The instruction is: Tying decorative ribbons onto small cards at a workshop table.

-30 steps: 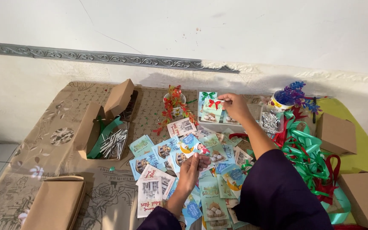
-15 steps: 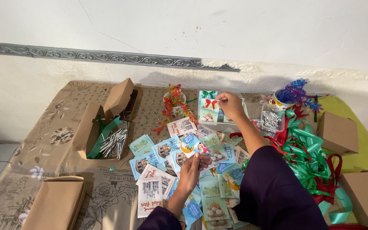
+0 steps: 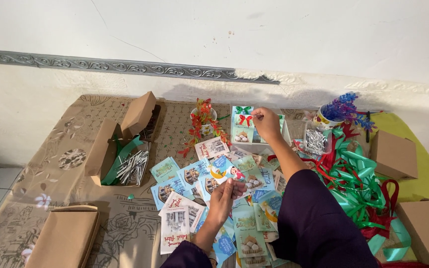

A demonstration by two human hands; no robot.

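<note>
While pinching a small red bow [image 3: 246, 119] against a card [image 3: 243, 128] near the table's [image 3: 50, 183] far edge, right hand [image 3: 266, 124] mid-fastening; left hand [image 3: 223, 198] gripping another card [image 3: 228, 173] mid-table. Next, probably: firm pressing, squarely seated.

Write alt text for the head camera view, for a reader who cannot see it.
A person's right hand reaches to a small gift pack with red and green bows at the far side of a cloth-covered table, while the left hand holds a small card over a spread of colourful printed cards. Brown cardboard boxes and a heap of green and red ribbon lie around.
</note>
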